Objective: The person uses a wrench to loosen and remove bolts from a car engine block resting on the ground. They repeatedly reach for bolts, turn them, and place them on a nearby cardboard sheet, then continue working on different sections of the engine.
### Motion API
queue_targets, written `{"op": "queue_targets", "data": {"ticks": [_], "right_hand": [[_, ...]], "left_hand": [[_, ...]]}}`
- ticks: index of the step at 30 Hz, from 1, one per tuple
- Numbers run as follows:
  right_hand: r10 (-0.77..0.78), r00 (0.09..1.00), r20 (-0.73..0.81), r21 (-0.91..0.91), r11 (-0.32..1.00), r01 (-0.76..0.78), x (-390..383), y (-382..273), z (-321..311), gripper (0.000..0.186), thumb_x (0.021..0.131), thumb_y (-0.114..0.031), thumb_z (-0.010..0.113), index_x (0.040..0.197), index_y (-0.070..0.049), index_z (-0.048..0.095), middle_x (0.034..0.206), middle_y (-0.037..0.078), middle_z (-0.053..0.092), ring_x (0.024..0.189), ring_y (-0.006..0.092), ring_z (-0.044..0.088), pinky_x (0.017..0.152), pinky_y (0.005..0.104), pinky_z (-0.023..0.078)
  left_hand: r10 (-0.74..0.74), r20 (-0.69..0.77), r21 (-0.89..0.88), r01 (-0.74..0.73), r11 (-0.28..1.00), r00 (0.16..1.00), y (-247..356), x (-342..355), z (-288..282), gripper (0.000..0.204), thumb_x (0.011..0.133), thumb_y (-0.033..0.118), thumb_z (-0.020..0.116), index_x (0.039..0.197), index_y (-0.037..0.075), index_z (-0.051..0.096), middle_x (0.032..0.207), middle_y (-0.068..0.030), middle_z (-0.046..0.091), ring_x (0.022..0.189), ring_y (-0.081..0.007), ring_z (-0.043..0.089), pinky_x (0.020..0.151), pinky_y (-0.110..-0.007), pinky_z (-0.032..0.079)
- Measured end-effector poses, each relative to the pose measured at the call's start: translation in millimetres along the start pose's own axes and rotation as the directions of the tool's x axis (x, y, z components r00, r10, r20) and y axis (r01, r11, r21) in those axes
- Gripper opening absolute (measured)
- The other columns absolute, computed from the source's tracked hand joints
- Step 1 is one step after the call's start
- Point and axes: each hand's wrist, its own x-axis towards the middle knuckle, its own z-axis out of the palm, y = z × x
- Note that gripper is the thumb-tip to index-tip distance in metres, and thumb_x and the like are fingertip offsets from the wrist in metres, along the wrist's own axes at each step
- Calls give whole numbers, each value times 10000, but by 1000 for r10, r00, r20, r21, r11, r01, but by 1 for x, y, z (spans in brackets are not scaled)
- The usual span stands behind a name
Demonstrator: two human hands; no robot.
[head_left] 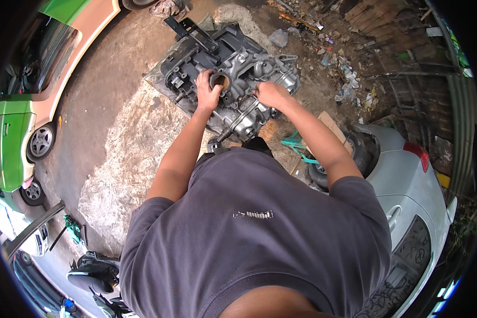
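A grey metal car engine (pixel 238 71) lies in front of me, with a black cover and bracket on its far left part. My left hand (pixel 208 91) grips the rim of a round metal port (pixel 220 80) on the engine, thumb by the opening and fingers along its outer left side. To the right of it, my right hand (pixel 273 95) is closed in a fist-like pinch low over the engine's metal parts. What its fingertips hold, if anything, is hidden. Both forearms reach forward from the sleeves of my dark grey shirt.
A silver car (pixel 397 180) stands close on my right, beside a loose wheel (pixel 358 153), a turquoise stool (pixel 297 146) and cardboard (pixel 331 130). A green and cream vehicle (pixel 16 138) is at the left. Litter (pixel 350 82) covers ground at the far right. A motorcycle (pixel 93 273) stands behind left.
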Motion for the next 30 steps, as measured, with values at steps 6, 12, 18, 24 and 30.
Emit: {"op": "queue_targets", "data": {"ticks": [6,12,18,24,30], "right_hand": [[-11,996,-84,-36,999,8,-14,-2,-13,335,953,-310,484,1123,-77,653,1084,182,675,1009,363,644,843,460,512],[17,1000,-13,-5,1000,-17,7,17,-24,405,965,-375,474,1309,-191,579,1254,90,628,1167,315,577,967,426,469],[-108,992,66,16,994,107,23,24,-22,460,896,-499,567,1222,-185,651,1191,107,660,1132,320,598,953,430,470],[-192,980,59,-104,975,197,33,23,-31,451,853,-498,623,1155,-171,692,1114,134,684,1066,332,627,909,442,484],[-220,975,35,-188,957,223,29,13,-24,422,870,-479,601,1118,-152,703,1079,148,688,1036,341,636,882,455,494]], "left_hand": [[3,10,0,-3,1000,1000,-1,0,-1,578,663,312,622,1172,52,534,1204,-154,514,1234,-369,437,1107,-535,221],[-7,12,-5,7,1000,1000,2,0,-1,579,663,314,623,1170,50,533,1205,-159,512,1232,-372,437,1102,-528,229],[-9,12,-17,9,1000,1000,3,0,-2,564,659,304,619,1155,49,537,1188,-159,521,1216,-374,444,1087,-519,246],[-1,1,-15,1,1000,1000,2,0,-1,561,655,312,623,1145,52,540,1177,-158,523,1202,-376,448,1080,-511,254],[4,3,-15,-4,1000,1000,2,0,-2,572,650,321,630,1147,50,540,1173,-159,522,1197,-374,447,1073,-493,260]]}}
